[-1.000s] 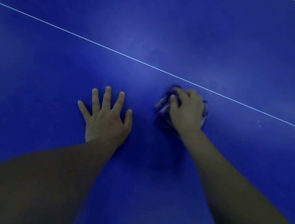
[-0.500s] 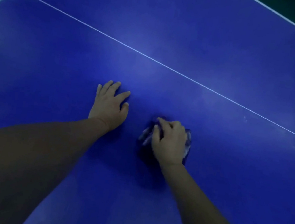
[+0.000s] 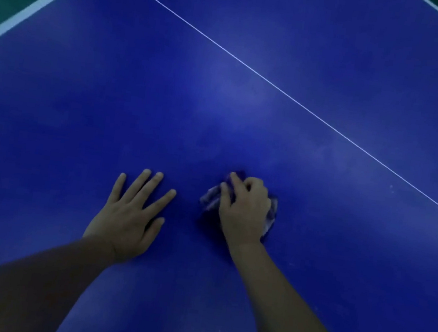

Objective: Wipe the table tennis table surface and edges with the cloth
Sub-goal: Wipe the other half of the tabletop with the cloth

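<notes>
Pressing down, the bunched cloth (image 3: pixel 212 199) is gripped under the curled fingers of the right hand (image 3: pixel 245 213) on the blue table tennis table (image 3: pixel 336 56); the left hand (image 3: pixel 130 215) is laid flat, fingers spread. Overlapping strokes toward the white edge line (image 3: pixel 39 4) are advised.

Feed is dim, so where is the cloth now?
Head view: the cloth is bunched under the right hand on the blue table, right of the flat left hand.
</notes>
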